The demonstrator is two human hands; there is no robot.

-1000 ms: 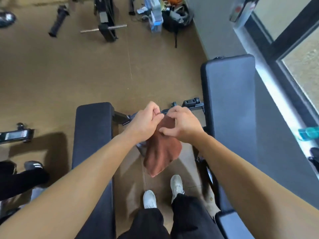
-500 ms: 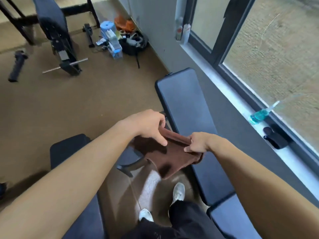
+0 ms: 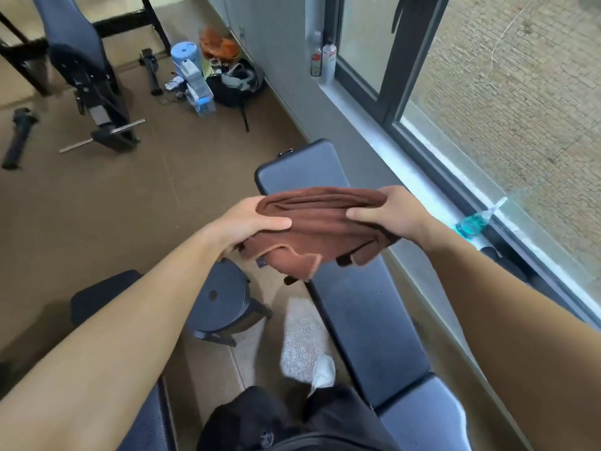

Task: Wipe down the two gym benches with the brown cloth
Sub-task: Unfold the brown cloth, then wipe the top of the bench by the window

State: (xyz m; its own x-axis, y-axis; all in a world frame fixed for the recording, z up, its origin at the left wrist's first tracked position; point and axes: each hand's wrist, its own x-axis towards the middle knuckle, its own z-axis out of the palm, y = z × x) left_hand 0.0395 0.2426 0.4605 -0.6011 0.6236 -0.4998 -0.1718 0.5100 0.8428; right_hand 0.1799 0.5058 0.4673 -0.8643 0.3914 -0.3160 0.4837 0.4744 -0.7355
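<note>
The brown cloth (image 3: 320, 224) is bunched and stretched between both hands, held in the air over the near half of the right bench (image 3: 357, 314), a long black padded bench running along the window wall. My left hand (image 3: 250, 222) grips the cloth's left end, thumb on top. My right hand (image 3: 387, 211) grips the right end, fingers curled over its far edge. The left bench (image 3: 97, 292) shows only partly, dark, under my left forearm at the lower left.
A blue spray bottle (image 3: 478, 219) lies on the windowsill (image 3: 374, 131) to the right. Two bottles (image 3: 322, 58) stand farther along the sill. A black bench foot plate (image 3: 218, 301) sits between the benches. Gym machine, bar and bags crowd the far floor.
Both hands have raised the cloth and pulled it wider apart, from a hanging fold to a horizontal bundle. The view has swung right, bringing the right bench under the cloth.
</note>
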